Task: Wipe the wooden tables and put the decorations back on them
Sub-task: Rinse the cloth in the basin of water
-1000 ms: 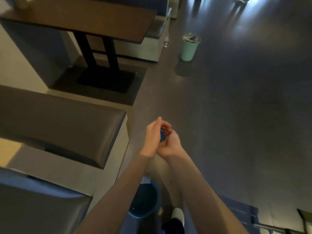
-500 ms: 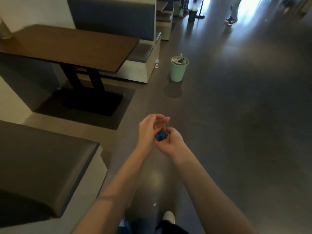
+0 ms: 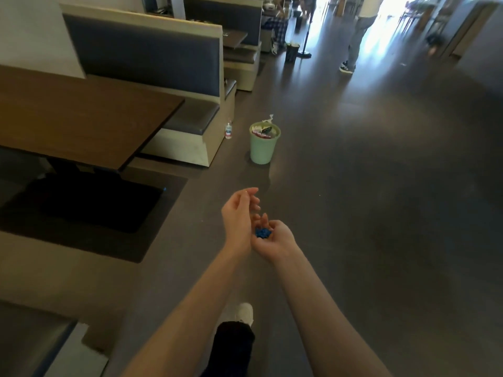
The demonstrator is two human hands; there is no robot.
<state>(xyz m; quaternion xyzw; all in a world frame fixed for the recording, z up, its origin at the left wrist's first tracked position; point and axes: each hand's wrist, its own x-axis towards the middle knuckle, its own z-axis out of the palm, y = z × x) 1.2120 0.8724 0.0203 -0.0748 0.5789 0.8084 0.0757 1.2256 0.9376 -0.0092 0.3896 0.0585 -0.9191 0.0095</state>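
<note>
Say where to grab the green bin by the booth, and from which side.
Grip the green bin by its rim, from above on the aisle side. It stands upright on the floor with an open top, and its wall tapers downward, so a side grip would likely slip. Trash pokes above the far rim, and a bottle and booth seat crowd its left; the near-right rim looks freest.
</note>
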